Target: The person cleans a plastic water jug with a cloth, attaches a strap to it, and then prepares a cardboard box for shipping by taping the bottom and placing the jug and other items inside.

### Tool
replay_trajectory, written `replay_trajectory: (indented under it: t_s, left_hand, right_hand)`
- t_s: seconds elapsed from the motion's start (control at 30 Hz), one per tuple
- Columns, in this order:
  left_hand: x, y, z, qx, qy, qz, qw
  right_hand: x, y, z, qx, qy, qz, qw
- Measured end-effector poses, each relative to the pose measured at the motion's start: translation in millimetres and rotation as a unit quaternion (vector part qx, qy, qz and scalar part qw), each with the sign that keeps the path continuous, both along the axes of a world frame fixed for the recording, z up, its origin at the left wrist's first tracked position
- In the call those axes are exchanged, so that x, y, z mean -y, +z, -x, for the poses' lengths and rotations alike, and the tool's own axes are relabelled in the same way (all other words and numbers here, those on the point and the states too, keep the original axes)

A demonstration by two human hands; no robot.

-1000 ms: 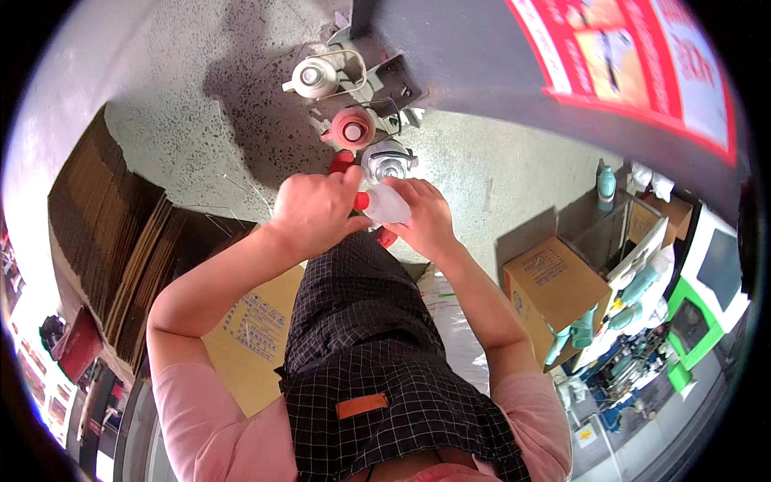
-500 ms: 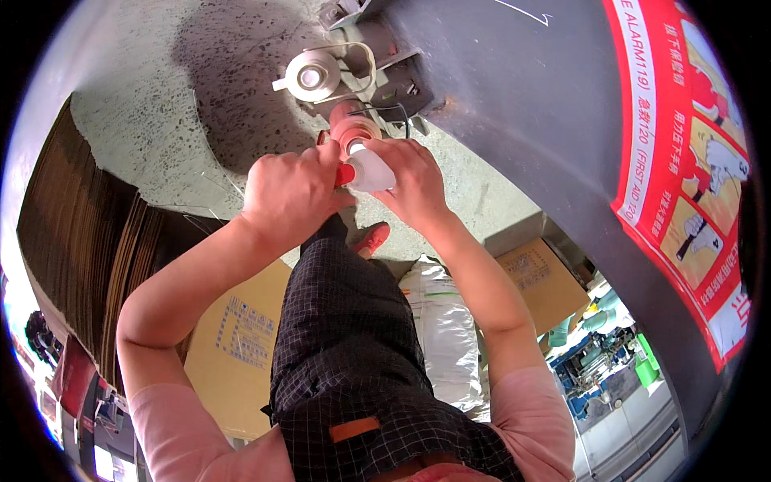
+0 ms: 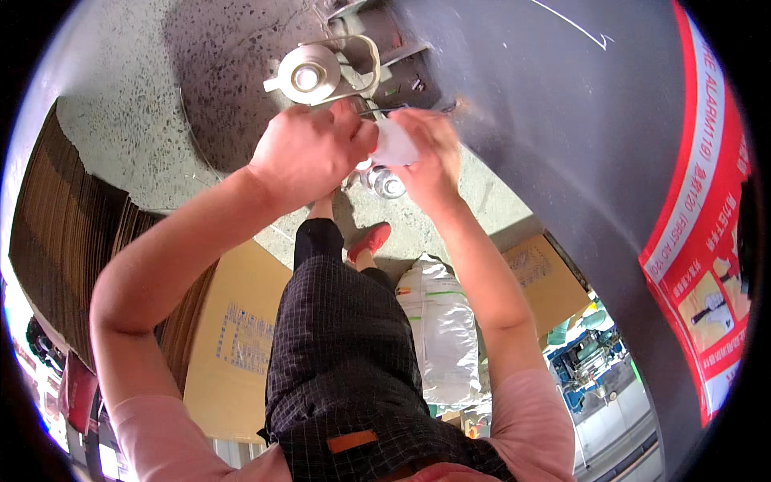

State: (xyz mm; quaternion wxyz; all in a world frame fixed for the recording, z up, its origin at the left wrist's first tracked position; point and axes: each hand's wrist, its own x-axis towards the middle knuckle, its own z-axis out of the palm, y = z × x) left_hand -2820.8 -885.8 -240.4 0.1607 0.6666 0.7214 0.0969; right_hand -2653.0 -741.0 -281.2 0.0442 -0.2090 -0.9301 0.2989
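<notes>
While both hands work above it, one dark grey machine body (image 3: 554,104) fills the upper right, bearing one tall red poster (image 3: 707,241) with white lettering and small picture panels down its right edge. One stack of flattened brown cardboard sheets (image 3: 72,241) lies along the left, and one flat tan carton panel (image 3: 241,329) with a bluish printed block lies beside it on the speckled concrete floor (image 3: 128,120). One white plastic sack (image 3: 438,329) with a green and grey printed band stands by the person's right leg; one brown carton (image 3: 546,281) with dark print sits just right of it. One cream, round spool-like fitting (image 3: 309,76) hangs on a metal bracket at the top. Left hand (image 3: 309,153) is clenched, its fingers pinching one edge of a small white piece (image 3: 395,145), which is held between the two hands, just below the cream fitting and against the machine. Right hand (image 3: 430,161) grasps the other side of the white piece, fingers curled round it. One small shiny metal part (image 3: 389,185) shows just beneath the hands; what it is cannot be told. One red shoe (image 3: 371,239) shows on the floor below.
</notes>
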Motion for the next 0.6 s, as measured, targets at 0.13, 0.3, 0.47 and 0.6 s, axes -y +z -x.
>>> replay_trajectory:
  t_s: [0.13, 0.3, 0.47, 0.6]
  left_hand:
    - [0, -30, -13, 0.275, 0.291, 0.055, 0.915]
    - [37, -110, -98, 0.564, 0.416, 0.007, 0.713]
    - [73, -132, -179, 0.624, 0.487, 0.066, 0.607]
    - [79, -150, -209, 0.700, 0.557, 0.048, 0.444]
  right_hand:
    - [-45, -78, 3, -0.051, -0.210, -0.045, 0.975]
    - [-103, -261, -11, -0.058, -0.370, 0.149, 0.915]
    - [-110, -357, -6, 0.095, -0.328, 0.094, 0.935]
    - [-125, -416, -28, 0.059, -0.276, 0.078, 0.956]
